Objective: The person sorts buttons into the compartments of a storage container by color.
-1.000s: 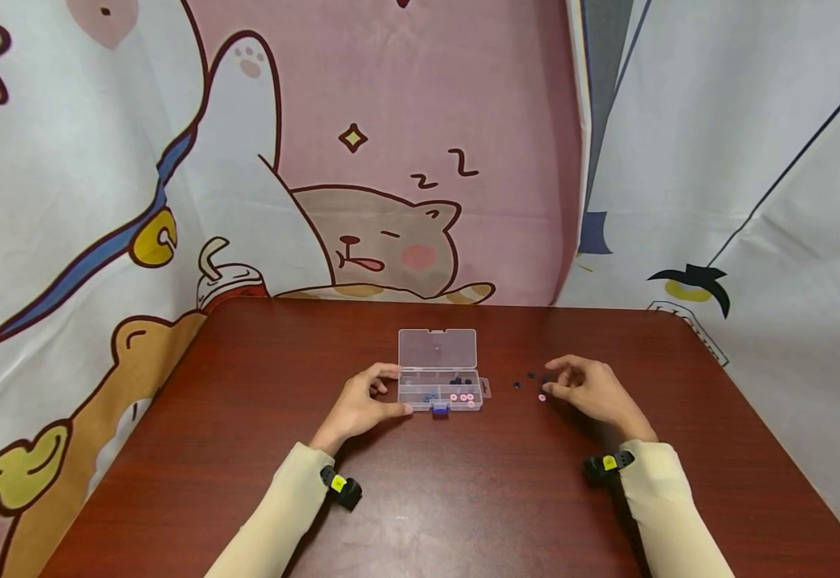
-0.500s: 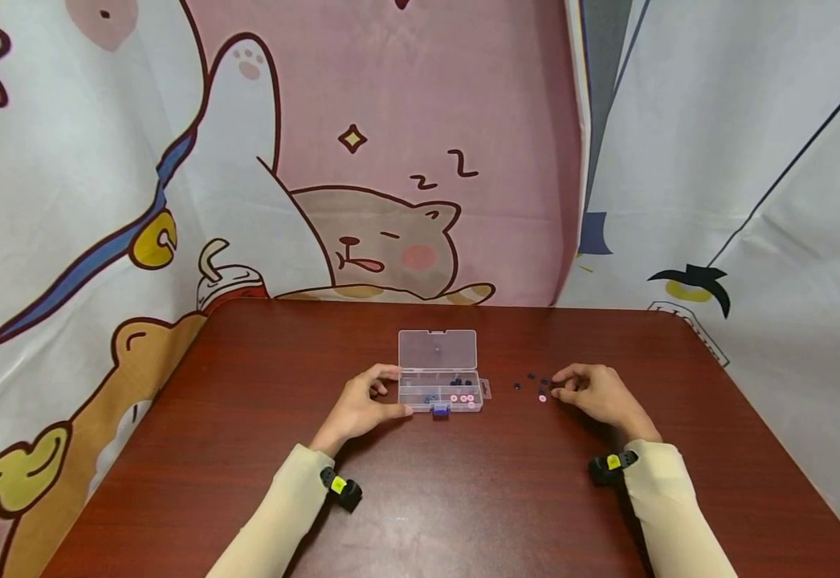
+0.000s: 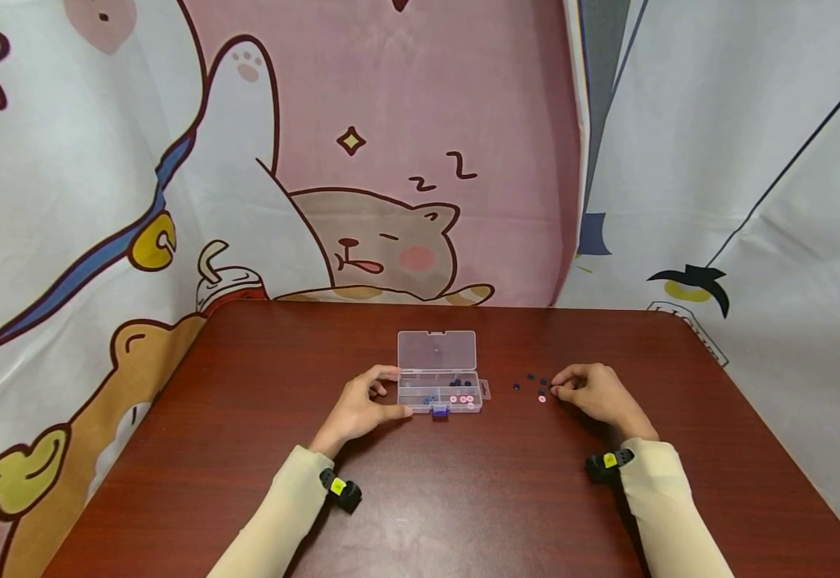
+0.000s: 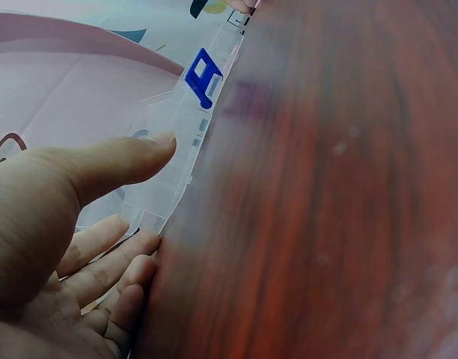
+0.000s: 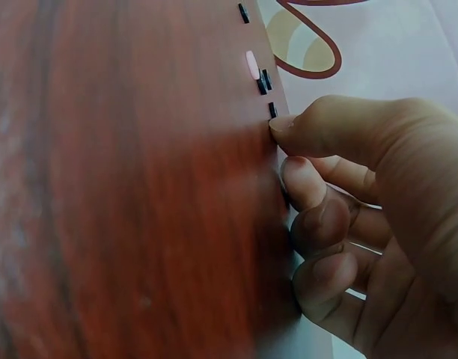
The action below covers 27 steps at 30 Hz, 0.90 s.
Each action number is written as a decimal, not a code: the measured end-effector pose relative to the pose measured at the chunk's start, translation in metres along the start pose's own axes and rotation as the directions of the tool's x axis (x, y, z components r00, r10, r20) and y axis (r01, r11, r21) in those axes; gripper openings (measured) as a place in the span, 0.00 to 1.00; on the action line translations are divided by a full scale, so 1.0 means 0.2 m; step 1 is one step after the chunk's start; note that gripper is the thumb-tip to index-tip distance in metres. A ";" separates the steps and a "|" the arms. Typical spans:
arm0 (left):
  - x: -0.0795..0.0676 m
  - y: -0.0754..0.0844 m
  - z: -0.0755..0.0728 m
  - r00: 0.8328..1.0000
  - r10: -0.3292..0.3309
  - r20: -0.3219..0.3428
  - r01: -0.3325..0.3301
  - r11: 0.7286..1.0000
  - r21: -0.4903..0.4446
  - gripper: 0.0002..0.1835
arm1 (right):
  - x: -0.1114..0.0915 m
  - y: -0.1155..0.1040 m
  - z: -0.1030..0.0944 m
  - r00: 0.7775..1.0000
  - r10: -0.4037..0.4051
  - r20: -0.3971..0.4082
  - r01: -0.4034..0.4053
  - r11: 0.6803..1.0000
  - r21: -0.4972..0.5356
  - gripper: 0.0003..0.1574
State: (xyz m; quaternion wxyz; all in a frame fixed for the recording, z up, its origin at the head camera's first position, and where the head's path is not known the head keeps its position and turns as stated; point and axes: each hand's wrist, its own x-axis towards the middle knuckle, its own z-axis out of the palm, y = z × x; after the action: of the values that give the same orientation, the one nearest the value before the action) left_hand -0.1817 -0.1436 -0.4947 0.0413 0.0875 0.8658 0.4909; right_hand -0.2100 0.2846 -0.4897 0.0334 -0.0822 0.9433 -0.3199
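Observation:
A clear plastic compartment box [image 3: 413, 399] stands on the table with its lid [image 3: 437, 350] raised. My left hand [image 3: 356, 408] holds the box by its left end, thumb at the front and fingers at the back. In the left wrist view, the thumb lies against the clear wall beside a blue latch [image 4: 204, 78]. At the right, my right hand [image 3: 597, 393] pinches a small black disc [image 5: 273, 110] at the tips of thumb and index finger. Close by on the table lie a pink disc [image 3: 541, 399] and several black discs [image 3: 531, 376].
Inside the box, pink discs [image 3: 463, 398], black discs [image 3: 458, 382] and blue pieces [image 3: 430, 398] sit in separate compartments. The dark wooden table [image 3: 420, 498] reaches back to a printed cloth [image 3: 507, 160].
My right hand has drawn slightly right and down from over the loose discs, uncovering some, and now has a black disc at its fingertips. My left hand and the box have stayed put.

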 end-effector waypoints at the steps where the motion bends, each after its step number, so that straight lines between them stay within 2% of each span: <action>1: 0.00 0.00 0.00 1.000 0.000 0.001 0.000 1.000 -0.001 0.36 | 0.00 0.00 0.00 1.000 0.002 0.001 -0.002 1.000 -0.001 0.03; 12: 0.00 -0.01 0.00 1.000 0.006 0.000 -0.006 1.000 -0.001 0.36 | 0.01 0.01 0.01 1.000 0.002 -0.012 -0.002 1.000 -0.009 0.04; 27: 0.00 -0.02 0.01 1.000 0.016 -0.005 -0.016 1.000 0.001 0.36 | 0.00 0.01 0.01 0.999 0.024 -0.030 -0.022 0.999 0.040 0.05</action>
State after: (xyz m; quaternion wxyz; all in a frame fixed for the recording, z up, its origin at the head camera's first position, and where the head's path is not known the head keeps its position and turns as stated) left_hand -0.1829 -0.1445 -0.4990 0.0351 0.0933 0.8655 0.4909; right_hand -0.2102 0.2854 -0.4935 0.0242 -0.0658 0.9381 -0.3392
